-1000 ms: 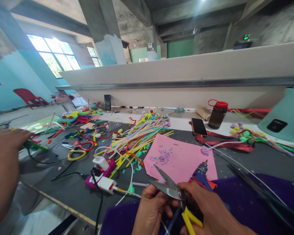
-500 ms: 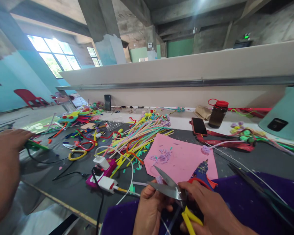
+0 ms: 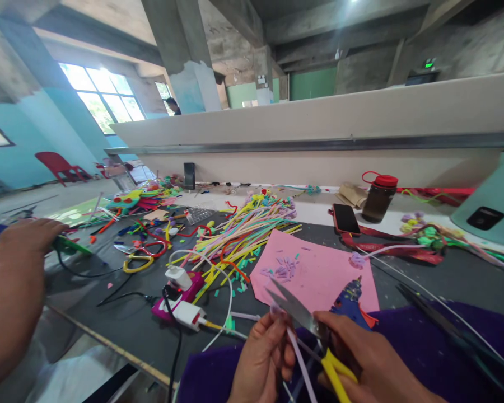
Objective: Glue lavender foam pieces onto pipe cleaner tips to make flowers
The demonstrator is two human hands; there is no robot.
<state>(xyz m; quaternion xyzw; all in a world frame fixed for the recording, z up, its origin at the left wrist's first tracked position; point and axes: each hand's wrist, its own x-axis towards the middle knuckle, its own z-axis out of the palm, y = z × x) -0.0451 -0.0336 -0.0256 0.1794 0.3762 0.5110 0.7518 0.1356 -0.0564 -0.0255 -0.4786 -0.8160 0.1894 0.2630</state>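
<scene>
1. Grey table (image 3: 126, 322) carries a pink sheet (image 3: 331, 263), taken as reference; a bundle of coloured strips (image 3: 239, 226) lies off its far-left side.
2. Left hand (image 3: 260, 352), on the sheet's near side: thumb and forefinger together, clamped on a lilac strip (image 3: 299, 358).
3. Right hand (image 3: 363, 352), same side of the sheet: fingers closed round yellow-handled scissors (image 3: 298, 308). Whether the blades touch the strip cannot be determined.
4. Progress, as judged: short lilac bits (image 3: 285, 270) lie on the sheet, apparently cut already; the held strip's long tail appears uncut, and most bundled strips look full length.
</scene>
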